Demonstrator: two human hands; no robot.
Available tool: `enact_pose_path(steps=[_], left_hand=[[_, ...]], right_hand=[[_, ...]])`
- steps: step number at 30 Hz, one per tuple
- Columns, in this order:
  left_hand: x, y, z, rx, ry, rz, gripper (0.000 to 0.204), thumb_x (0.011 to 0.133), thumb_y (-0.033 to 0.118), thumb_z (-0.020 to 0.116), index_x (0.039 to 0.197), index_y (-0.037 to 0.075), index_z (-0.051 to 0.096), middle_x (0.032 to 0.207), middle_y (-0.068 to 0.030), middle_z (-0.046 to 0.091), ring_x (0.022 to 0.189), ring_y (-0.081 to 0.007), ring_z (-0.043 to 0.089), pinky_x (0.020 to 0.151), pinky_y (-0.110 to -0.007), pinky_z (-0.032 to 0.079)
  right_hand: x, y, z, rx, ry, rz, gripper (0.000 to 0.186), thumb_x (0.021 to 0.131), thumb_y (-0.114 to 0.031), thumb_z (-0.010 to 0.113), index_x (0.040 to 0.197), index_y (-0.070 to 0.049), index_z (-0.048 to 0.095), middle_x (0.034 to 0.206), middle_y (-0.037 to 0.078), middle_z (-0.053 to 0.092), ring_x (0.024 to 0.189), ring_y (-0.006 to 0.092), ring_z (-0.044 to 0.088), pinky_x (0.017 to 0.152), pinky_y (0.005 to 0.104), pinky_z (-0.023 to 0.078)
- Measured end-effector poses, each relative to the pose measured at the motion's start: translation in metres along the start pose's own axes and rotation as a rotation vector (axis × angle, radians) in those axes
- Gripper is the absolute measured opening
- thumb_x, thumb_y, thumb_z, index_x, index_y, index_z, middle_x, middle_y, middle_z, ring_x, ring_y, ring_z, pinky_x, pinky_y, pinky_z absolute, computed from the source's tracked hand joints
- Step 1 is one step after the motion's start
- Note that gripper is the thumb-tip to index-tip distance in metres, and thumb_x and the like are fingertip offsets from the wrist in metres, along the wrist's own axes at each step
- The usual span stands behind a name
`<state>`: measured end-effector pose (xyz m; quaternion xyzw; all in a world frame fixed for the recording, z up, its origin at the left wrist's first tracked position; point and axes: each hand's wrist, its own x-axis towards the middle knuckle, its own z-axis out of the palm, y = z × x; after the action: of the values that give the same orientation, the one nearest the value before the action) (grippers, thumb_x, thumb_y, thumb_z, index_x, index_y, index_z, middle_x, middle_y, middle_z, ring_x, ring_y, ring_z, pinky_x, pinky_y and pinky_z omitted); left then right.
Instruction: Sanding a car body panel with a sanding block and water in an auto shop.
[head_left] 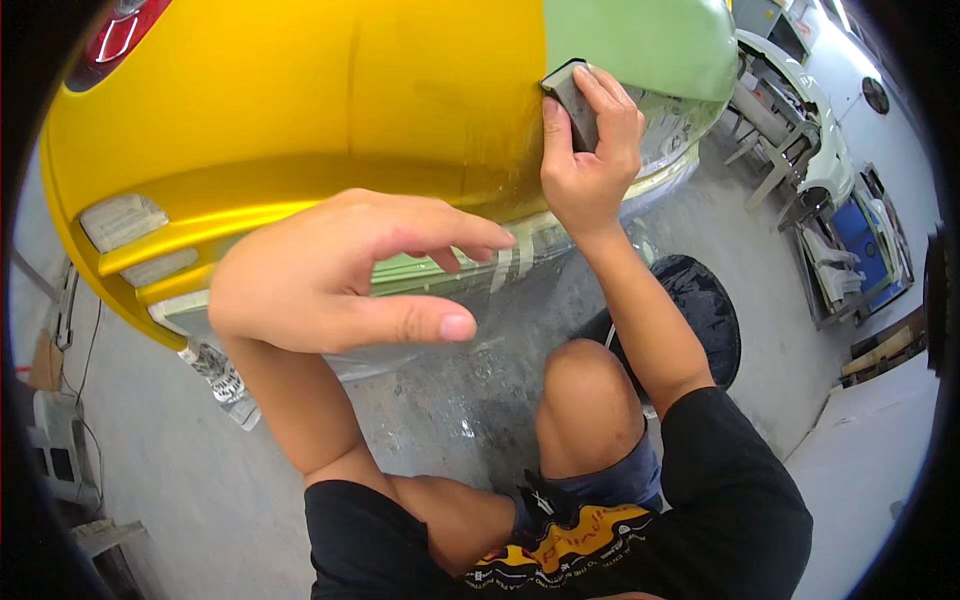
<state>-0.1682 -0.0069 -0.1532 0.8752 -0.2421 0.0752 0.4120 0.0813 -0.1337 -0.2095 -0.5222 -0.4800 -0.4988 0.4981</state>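
A car bumper point(430, 90), glossy yellow on most of its face and pale green toward the right, spans the top of the view. My right hand point(597, 150) grips a dark sanding block point(572, 104) and holds it against the bumper where yellow meets green. The surface around the block looks wet. My left hand point(360, 270) hangs in front of the lower bumper with thumb and fingers apart, holding nothing. Masking tape point(515, 255) and clear plastic film point(480, 290) run along the lower edge.
A black bucket point(705, 310) stands on the grey floor beside my knee point(590, 405). Taped-over patches point(122, 222) sit at the bumper's left. At the right are a stand with a pale car part point(825, 150) and leaning panels point(865, 245). A cable point(88, 365) trails at left.
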Motion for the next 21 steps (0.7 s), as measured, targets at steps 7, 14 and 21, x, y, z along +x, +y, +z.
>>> enact_pose_path(steps=[7,14,21], left_hand=[[-0.004,0.009,0.009,0.119,-0.005,-0.254,0.049,0.094,0.038,0.075,0.122,-0.002,0.068,0.105,-0.0183,0.074,0.084,-0.0280,0.075,0.075,-0.038,0.059],[0.037,0.016,0.071,0.504,-0.088,-0.247,0.044,0.093,0.041,0.069,0.106,-0.002,0.069,0.100,-0.0226,0.074,0.085,-0.0390,0.073,0.074,-0.046,0.058],[0.062,0.039,0.131,0.183,-0.305,0.132,0.035,0.084,0.036,0.075,0.084,0.001,0.075,0.077,-0.0198,0.073,0.074,-0.0362,0.073,0.069,-0.047,0.058]], right_hand=[[-0.023,-0.001,-0.013,-0.048,-0.103,-0.035,0.043,0.081,0.001,0.078,0.123,-0.005,0.069,0.126,0.016,0.068,0.113,0.0345,0.062,0.099,0.0417,0.046],[-0.045,-0.008,-0.018,-0.063,-0.112,-0.066,0.041,0.084,-0.001,0.077,0.124,-0.004,0.068,0.126,0.015,0.068,0.114,0.0350,0.062,0.098,0.0418,0.046],[-0.004,0.002,-0.007,-0.104,-0.091,-0.125,0.040,0.085,-0.004,0.079,0.123,-0.004,0.068,0.124,0.017,0.068,0.113,0.0337,0.063,0.098,0.0427,0.045]])
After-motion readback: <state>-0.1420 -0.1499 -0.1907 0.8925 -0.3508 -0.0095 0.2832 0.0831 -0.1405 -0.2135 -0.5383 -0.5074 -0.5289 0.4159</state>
